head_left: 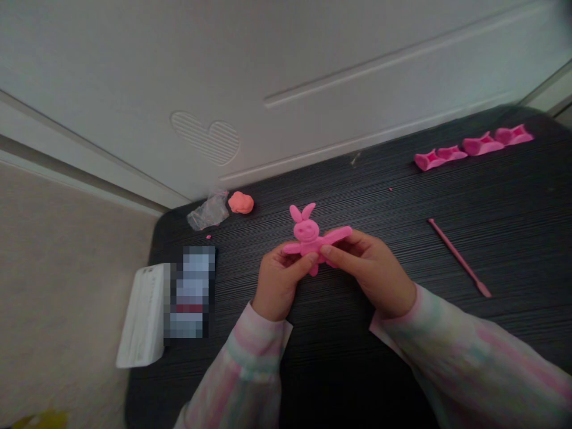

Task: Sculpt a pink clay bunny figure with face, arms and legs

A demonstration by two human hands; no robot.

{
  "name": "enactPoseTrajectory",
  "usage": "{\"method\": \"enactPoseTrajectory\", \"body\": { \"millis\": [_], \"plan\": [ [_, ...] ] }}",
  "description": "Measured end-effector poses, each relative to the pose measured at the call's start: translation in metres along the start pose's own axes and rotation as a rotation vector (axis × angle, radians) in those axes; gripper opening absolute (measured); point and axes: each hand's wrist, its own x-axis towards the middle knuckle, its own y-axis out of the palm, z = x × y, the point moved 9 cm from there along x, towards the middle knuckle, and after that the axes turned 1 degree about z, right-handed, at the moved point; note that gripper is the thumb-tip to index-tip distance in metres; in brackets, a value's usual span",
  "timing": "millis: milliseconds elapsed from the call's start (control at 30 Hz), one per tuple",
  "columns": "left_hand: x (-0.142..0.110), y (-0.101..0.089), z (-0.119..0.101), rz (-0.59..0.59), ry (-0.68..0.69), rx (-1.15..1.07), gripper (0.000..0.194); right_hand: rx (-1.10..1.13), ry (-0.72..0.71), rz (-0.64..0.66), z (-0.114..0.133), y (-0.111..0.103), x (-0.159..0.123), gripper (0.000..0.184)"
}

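A pink clay bunny figure (306,232) is held upright between both hands, above the dark table. Its two ears, face and outstretched arms show, while parts of the body and legs are covered by fingers. My left hand (279,280) grips the lower body from the left, thumb pressed on the front. From the right, my right hand (373,262) pinches it, thumb on the body and fingers behind the longer arm. On the table to the right of my right hand lies a thin pink modelling tool (459,257).
Pink mould pieces (480,146) stand in a row at the back right of the black table (357,190). An orange-pink clay lump (241,203) sits beside a crumpled clear wrapper (209,211). Farther left are a pixelated item (192,292) and a white box (142,316). A white panel (313,71) rises behind.
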Motion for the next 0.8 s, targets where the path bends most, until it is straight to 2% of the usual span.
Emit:
{"method": "enactPoseTrajectory", "body": {
  "millis": [167,333,633,800],
  "plan": [
    [-0.0006,-0.0021,-0.0004,-0.024,0.019,0.021,0.011,0.003,0.008,-0.005,-0.0002,-0.0007,0.0007,0.017],
    [-0.0009,0.0014,0.0003,-0.001,0.032,0.039,0.013,0.073,-0.011,-0.004,-0.0015,-0.0019,-0.0005,0.012],
    [-0.0023,0.0018,-0.006,-0.025,0.011,0.225,0.013,0.102,0.019,0.001,-0.002,0.0004,0.0,0.01],
    [-0.0015,0.0014,-0.0008,0.003,0.022,0.122,0.01,0.124,-0.009,-0.014,-0.003,-0.0022,0.0012,0.008]
  ]
}}
